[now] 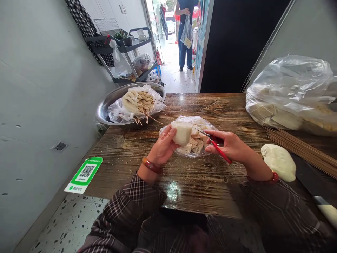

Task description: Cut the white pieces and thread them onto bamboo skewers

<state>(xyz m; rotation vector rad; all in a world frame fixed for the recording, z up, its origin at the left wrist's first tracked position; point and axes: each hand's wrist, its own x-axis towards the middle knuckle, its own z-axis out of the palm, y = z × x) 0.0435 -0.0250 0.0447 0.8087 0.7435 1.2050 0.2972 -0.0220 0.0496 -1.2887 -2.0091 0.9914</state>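
Observation:
My left hand (163, 147) pinches a pale, soft-looking flat piece of food (182, 133), held above the table. Scissors (219, 150) with red handles are in my right hand (228, 144), their blades pointing left at the piece and slightly apart from it. Below both hands lies a clear plastic bag (207, 123) with several cut pale pieces (195, 144) on it. Another whole pale flat piece (279, 162) rests on the table near my right wrist.
A metal basin (103, 111) at the back left holds bagged skewered pieces (139, 100). On the right are a large full plastic bag (289, 91) and a bundle of thin sticks (302, 147). A person (186, 35) stands in the doorway, beyond a cart (139, 44).

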